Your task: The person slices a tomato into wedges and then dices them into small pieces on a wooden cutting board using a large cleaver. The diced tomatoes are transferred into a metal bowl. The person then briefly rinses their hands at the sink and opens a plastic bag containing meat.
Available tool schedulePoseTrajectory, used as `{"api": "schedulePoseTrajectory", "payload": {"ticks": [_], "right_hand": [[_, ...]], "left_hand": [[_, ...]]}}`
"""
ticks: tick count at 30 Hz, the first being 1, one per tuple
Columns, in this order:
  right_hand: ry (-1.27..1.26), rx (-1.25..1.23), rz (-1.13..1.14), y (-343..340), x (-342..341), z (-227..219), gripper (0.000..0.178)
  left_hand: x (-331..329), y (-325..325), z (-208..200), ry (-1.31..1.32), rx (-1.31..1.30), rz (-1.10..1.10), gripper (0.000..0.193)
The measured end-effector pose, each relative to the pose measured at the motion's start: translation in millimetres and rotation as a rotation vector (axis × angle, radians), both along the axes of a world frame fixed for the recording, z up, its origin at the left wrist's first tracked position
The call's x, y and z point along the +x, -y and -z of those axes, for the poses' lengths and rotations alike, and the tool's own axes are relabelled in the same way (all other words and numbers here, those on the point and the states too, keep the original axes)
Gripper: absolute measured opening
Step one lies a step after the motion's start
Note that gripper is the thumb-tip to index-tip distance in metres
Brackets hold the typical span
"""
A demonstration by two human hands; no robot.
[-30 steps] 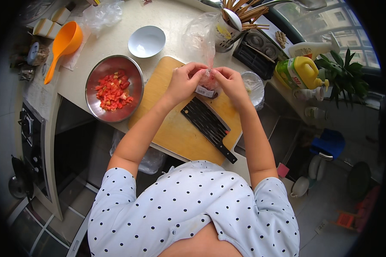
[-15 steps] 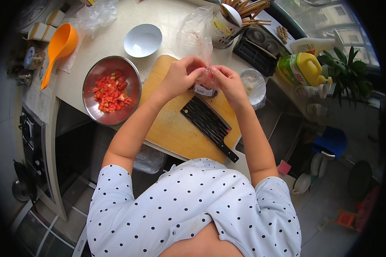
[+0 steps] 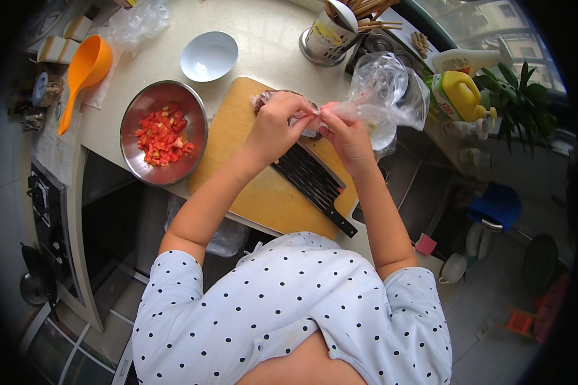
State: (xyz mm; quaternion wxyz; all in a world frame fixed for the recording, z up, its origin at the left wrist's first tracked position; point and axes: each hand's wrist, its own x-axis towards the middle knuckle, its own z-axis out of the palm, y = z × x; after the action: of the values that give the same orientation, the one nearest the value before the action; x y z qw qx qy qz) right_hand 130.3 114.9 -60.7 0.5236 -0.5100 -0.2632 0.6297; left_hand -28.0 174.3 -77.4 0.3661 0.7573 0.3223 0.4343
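Note:
A clear plastic bag (image 3: 386, 91) is pinched at its twisted neck by both my hands over the far part of the cutting board. My left hand (image 3: 275, 127) is closed on the neck, with the bag's reddish-brown filled part (image 3: 260, 101) beside and partly behind it. Close by on the right, my right hand (image 3: 348, 138) grips the same neck, and the loose top of the bag flares out to the right. What fills the bag is mostly hidden. Below my hands a black cleaver (image 3: 305, 181) lies slanted on the wooden cutting board (image 3: 237, 199).
Left of the board stands a steel bowl (image 3: 130, 154) of chopped tomatoes (image 3: 164, 138). A white bowl (image 3: 209, 56) and an orange ladle (image 3: 87, 70) lie beyond. A utensil holder (image 3: 327, 42), a yellow jug (image 3: 459, 96) and a sink (image 3: 410, 173) are on the right.
The bag's loose top has swung from the far side over to the right. Its filled part now shows by my left hand. Both hands still pinch the neck.

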Motion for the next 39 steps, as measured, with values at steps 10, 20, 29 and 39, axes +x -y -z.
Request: {"api": "schedulePoseTrajectory", "payload": {"ticks": [10, 20, 29, 39], "right_hand": [[-0.056, -0.054, 0.205, 10, -9, 6, 0.024], [0.546, 0.222, 0.198, 10, -25, -1, 0.026], [0.440, 0.203, 0.148, 10, -26, 2, 0.020], [0.422, 0.231, 0.182, 7, -17, 21, 0.019]], "left_hand": [[1, 10, -8, 0.016, 0.033, -0.008, 0.008], [-5, 9, -7, -0.085, 0.129, 0.057, 0.009], [-2, 16, -5, -0.122, 0.172, 0.029, 0.011], [-4, 14, -8, -0.019, -0.071, 0.030, 0.009]]}}
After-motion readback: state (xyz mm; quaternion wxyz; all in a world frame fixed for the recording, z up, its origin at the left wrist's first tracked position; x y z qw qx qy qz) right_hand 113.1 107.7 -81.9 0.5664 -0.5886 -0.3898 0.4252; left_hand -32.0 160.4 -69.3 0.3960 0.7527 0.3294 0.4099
